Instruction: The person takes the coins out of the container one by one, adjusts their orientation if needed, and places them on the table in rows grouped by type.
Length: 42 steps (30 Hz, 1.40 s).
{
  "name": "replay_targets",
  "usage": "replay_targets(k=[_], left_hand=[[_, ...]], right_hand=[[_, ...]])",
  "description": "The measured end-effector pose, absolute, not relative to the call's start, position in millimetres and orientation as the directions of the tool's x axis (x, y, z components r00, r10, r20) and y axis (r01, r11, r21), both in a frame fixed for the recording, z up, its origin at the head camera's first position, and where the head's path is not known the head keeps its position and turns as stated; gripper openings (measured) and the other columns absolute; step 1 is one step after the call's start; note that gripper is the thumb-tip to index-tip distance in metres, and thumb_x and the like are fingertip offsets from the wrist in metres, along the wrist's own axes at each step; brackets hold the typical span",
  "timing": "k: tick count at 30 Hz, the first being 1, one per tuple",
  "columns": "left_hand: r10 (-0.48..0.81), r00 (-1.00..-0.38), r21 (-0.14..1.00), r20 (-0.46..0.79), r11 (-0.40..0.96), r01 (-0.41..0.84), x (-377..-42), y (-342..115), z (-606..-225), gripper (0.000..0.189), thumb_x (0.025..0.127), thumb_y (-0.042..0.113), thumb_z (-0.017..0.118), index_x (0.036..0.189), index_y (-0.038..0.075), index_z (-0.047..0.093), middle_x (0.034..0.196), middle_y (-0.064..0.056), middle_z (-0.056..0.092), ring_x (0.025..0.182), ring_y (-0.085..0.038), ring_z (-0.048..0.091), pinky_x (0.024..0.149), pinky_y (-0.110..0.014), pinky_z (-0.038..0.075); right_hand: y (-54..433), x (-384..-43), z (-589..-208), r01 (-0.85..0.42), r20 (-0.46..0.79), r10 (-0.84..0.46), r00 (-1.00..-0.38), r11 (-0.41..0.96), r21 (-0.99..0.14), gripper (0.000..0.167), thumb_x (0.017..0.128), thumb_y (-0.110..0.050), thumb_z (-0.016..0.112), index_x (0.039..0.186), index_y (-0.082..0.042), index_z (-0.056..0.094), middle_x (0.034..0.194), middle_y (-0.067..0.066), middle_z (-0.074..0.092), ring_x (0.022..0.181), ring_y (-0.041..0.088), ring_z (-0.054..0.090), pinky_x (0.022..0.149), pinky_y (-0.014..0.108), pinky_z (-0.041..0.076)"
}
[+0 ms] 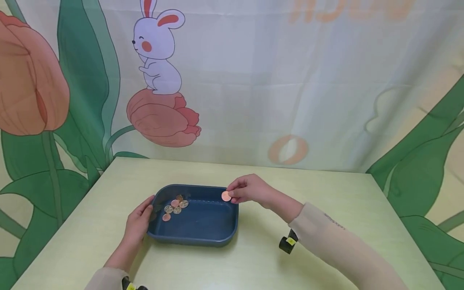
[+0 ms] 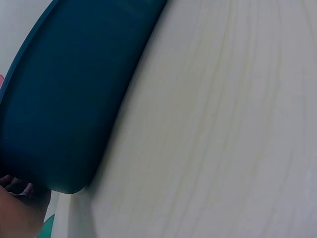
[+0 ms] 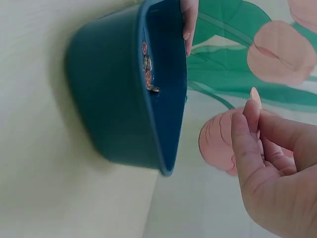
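While the left hand (image 1: 137,221) grips the tray (image 1: 206,221), the raised right hand (image 1: 253,191) pinches a coin (image 1: 225,196) between its fingers (image 3: 243,144).

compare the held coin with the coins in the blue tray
Support: the held coin is pinched in the right grip, while the tray coins lie at the bottom of the blue tray.
Number: the held coin is single; the tray coins form a loose cluster.
Colour: the held coin is copper-toned, while the tray coins mix copper and paler, yellowish ones.
Shared: all look small, round and flat.
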<state>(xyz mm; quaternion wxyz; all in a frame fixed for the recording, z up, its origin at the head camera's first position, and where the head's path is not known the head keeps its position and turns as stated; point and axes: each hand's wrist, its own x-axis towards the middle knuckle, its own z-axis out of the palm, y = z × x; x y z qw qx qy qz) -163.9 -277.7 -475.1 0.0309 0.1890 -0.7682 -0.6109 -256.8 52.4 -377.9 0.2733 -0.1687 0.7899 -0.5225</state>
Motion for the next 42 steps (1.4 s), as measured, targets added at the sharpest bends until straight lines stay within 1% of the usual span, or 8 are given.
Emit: replay_targets(k=[4,7,10,20,25,32,39,42], left_hand=[[-0.317,-0.930,0.950,-0.186,0.184,-0.253,-163.2,-278.0,-475.5,0.049,0.111,0.017,0.036,0.159,0.006,0.035,0.168,-0.018,0.028,0.158,-0.034,0.025,0.128,-0.050,0.026],[-0.321,-0.928,0.949,-0.189,0.182,-0.256,-163.3,-278.9,-476.0,0.049,0.111,0.018,0.036,0.159,0.007,0.035,0.168,-0.018,0.028,0.157,-0.034,0.027,0.128,-0.049,0.027],[-0.321,-0.929,0.949,-0.185,0.186,-0.254,-163.3,-279.3,-476.5,0.050,0.111,0.019,0.036,0.159,0.007,0.035,0.169,-0.018,0.028,0.158,-0.034,0.025,0.128,-0.049,0.026],[-0.317,-0.930,0.948,-0.184,0.195,-0.253,-163.4,-276.9,-476.8,0.050,0.111,0.018,0.036,0.159,0.007,0.035,0.169,-0.017,0.027,0.160,-0.033,0.020,0.129,-0.049,0.023],[-0.324,-0.928,0.945,-0.185,0.200,-0.258,-163.4,-277.1,-475.8,0.050,0.111,0.019,0.036,0.159,0.007,0.035,0.169,-0.018,0.027,0.159,-0.034,0.022,0.129,-0.050,0.025],[-0.313,-0.930,0.944,-0.190,0.202,-0.261,-163.3,-273.9,-475.7,0.050,0.111,0.018,0.034,0.160,0.007,0.033,0.170,-0.017,0.025,0.160,-0.033,0.020,0.129,-0.050,0.024],[-0.316,-0.931,0.940,-0.184,0.221,-0.261,-166.0,-272.8,-475.4,0.051,0.111,0.020,0.034,0.160,0.008,0.033,0.169,-0.018,0.026,0.155,-0.036,0.029,0.127,-0.049,0.029],[-0.319,-0.930,0.940,-0.184,0.219,-0.261,-167.6,-273.1,-475.5,0.051,0.111,0.021,0.034,0.160,0.008,0.033,0.169,-0.018,0.026,0.157,-0.034,0.027,0.127,-0.049,0.028]], right_hand=[[72.8,-253.3,-390.6,0.057,-0.253,-0.528,-0.811,0.360,-0.931,0.023,0.098,-0.004,0.064,0.118,0.008,0.068,0.095,0.005,0.075,0.078,0.009,0.070,0.087,0.032,0.063],[84.4,-251.3,-402.2,0.080,-0.242,-0.509,-0.826,0.319,-0.944,0.025,0.099,-0.004,0.063,0.120,0.009,0.067,0.092,0.002,0.073,0.079,0.008,0.068,0.088,0.031,0.063],[94.6,-248.5,-413.6,0.095,-0.232,-0.480,-0.846,0.292,-0.952,0.027,0.099,-0.004,0.063,0.120,0.011,0.066,0.091,0.001,0.072,0.078,0.008,0.067,0.088,0.031,0.063],[117.2,-244.6,-442.3,0.159,-0.261,-0.366,-0.893,0.286,-0.945,0.027,0.098,-0.004,0.063,0.119,0.013,0.066,0.088,0.000,0.073,0.074,0.007,0.067,0.080,0.026,0.063],[120.0,-249.9,-455.6,0.169,-0.267,-0.317,-0.910,0.304,-0.938,0.025,0.097,-0.001,0.063,0.116,0.015,0.067,0.083,0.000,0.073,0.069,0.005,0.066,0.072,0.022,0.062],[115.8,-258.1,-471.1,0.197,-0.305,-0.247,-0.920,0.381,-0.903,0.022,0.095,0.003,0.065,0.111,0.016,0.069,0.075,0.001,0.071,0.063,0.004,0.063,0.063,0.018,0.058],[114.2,-262.8,-475.0,0.247,-0.358,-0.195,-0.913,0.436,-0.866,0.018,0.095,0.003,0.065,0.109,0.012,0.071,0.076,0.004,0.072,0.062,0.006,0.063,0.061,0.021,0.059],[113.6,-265.5,-476.1,0.260,-0.373,-0.194,-0.907,0.438,-0.861,0.017,0.095,0.003,0.066,0.108,0.012,0.071,0.075,0.003,0.071,0.060,0.006,0.062,0.059,0.020,0.058]])
